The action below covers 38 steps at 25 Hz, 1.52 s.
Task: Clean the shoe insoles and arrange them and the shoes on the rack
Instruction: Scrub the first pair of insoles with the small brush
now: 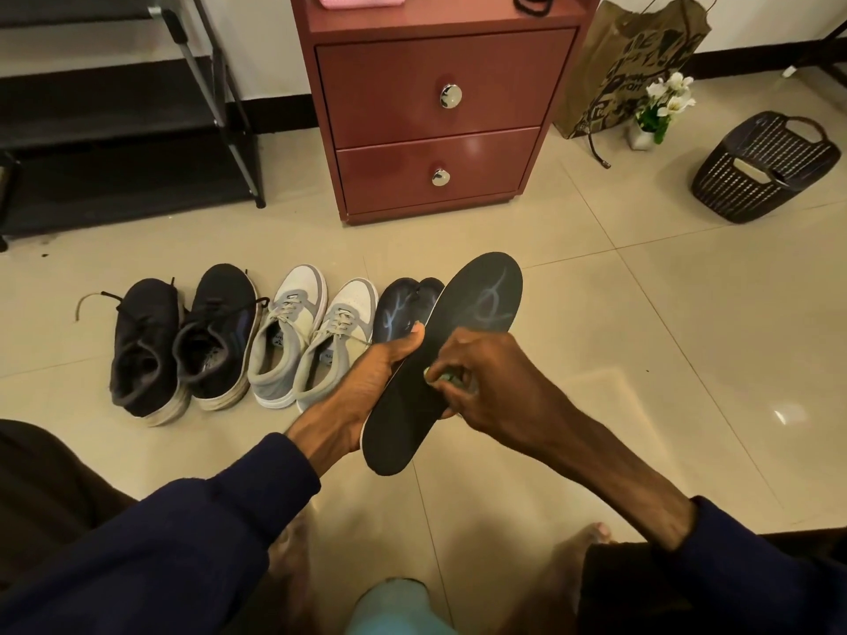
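My left hand (pixel 366 387) grips a black insole (pixel 463 323) with pale blue line marks, held up over the floor, toe end pointing away. My right hand (pixel 481 382) pinches a small greenish thing (pixel 437 377) against the insole's middle; what it is I cannot tell. More black insoles (pixel 398 309) with the same marks lie on the tiles behind. A pair of black sneakers (pixel 183 336) and a pair of grey-and-white sneakers (pixel 311 332) stand side by side on the floor. The black shoe rack (pixel 114 112) stands at the far left.
A red-brown two-drawer cabinet (pixel 440 112) stands straight ahead. A brown paper bag (pixel 632 61), a small white flower pot (pixel 655 112) and a dark plastic basket (pixel 765 167) sit at the far right. A light blue object (pixel 394 607) is between my bare feet.
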{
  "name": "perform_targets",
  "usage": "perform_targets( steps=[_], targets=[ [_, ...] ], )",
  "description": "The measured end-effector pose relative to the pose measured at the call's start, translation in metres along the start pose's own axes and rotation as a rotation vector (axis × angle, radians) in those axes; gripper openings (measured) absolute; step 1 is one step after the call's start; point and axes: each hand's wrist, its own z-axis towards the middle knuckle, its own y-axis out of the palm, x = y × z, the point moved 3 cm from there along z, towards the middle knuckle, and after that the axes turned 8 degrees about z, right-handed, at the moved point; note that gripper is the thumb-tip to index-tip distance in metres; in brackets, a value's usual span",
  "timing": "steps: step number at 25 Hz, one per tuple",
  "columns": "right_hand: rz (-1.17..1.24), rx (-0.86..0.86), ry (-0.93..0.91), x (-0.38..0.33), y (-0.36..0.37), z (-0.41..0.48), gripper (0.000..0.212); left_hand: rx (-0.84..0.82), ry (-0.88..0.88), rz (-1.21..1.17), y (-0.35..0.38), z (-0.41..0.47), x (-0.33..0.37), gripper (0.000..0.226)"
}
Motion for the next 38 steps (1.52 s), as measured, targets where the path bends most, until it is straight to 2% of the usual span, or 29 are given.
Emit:
perform_targets(
  steps=[1, 4, 5, 6, 9, 10, 13, 14, 15, 18, 19, 23, 25, 28, 30, 32, 35, 36, 38],
  targets=[
    [-0.028, 0.021, 0.023, 0.008, -0.007, 0.004, 0.016, -0.005, 0.004, 0.003, -0.001, 0.001, -0.001, 0.05],
    [-0.151, 0.323, 0.169, 0.036, -0.038, 0.009, 0.016, -0.007, 0.019, 0.051, 0.003, -0.003, 0.001, 0.054],
    [-0.138, 0.349, 0.187, 0.037, -0.039, 0.007, 0.016, 0.008, 0.021, 0.058, 0.002, -0.002, 0.001, 0.055],
    [-0.099, 0.3, 0.161, 0.032, -0.032, 0.005, 0.016, 0.02, 0.024, 0.057, 0.001, -0.002, 0.002, 0.055],
    [0.001, -0.017, 0.049, 0.004, -0.006, -0.001, 0.012, 0.024, 0.039, 0.036, -0.001, 0.0, 0.001, 0.053],
    [-0.011, -0.007, 0.063, 0.009, -0.01, 0.002, 0.012, 0.017, 0.048, 0.038, -0.003, 0.002, 0.001, 0.053],
    [-0.127, 0.313, 0.166, 0.04, -0.04, 0.009, 0.014, 0.001, 0.064, 0.062, -0.002, 0.001, 0.002, 0.054],
    [-0.136, 0.355, 0.187, 0.043, -0.042, 0.007, 0.015, -0.003, 0.062, 0.071, -0.001, 0.001, 0.001, 0.055],
    [-0.124, 0.335, 0.172, 0.041, -0.037, 0.006, 0.015, 0.004, 0.058, 0.086, -0.002, 0.002, 0.001, 0.056],
    [-0.037, 0.071, 0.023, 0.014, -0.01, -0.001, 0.015, 0.015, 0.054, 0.095, -0.004, 0.003, -0.002, 0.054],
    [-0.043, 0.045, 0.02, 0.015, -0.011, 0.001, 0.015, 0.004, 0.054, 0.089, -0.004, 0.003, -0.002, 0.053],
    [-0.158, 0.343, 0.15, 0.045, -0.042, 0.009, 0.017, -0.044, 0.051, 0.094, 0.004, -0.002, 0.0, 0.057],
    [-0.096, 0.314, 0.114, 0.041, -0.033, 0.006, 0.017, -0.024, 0.055, 0.097, 0.004, -0.002, 0.001, 0.053],
    [0.044, 0.086, -0.004, 0.014, -0.007, -0.002, 0.013, -0.026, 0.082, 0.044, -0.005, 0.007, 0.0, 0.054],
    [0.08, -0.003, -0.029, 0.009, -0.003, -0.003, 0.013, -0.011, 0.069, 0.062, -0.006, 0.009, -0.001, 0.06],
    [0.016, 0.067, -0.017, 0.019, -0.01, 0.002, 0.015, -0.036, 0.046, 0.061, -0.002, 0.009, -0.003, 0.066],
    [-0.134, 0.329, 0.109, 0.038, -0.025, 0.011, 0.015, -0.113, 0.045, 0.035, 0.008, 0.001, -0.001, 0.07],
    [-0.137, 0.356, 0.117, 0.036, -0.023, 0.011, 0.015, -0.123, 0.047, 0.035, 0.009, 0.0, -0.001, 0.068],
    [-0.06, 0.241, 0.024, 0.022, -0.008, 0.008, 0.014, -0.101, 0.06, 0.02, 0.009, -0.002, 0.001, 0.058]
  ],
)
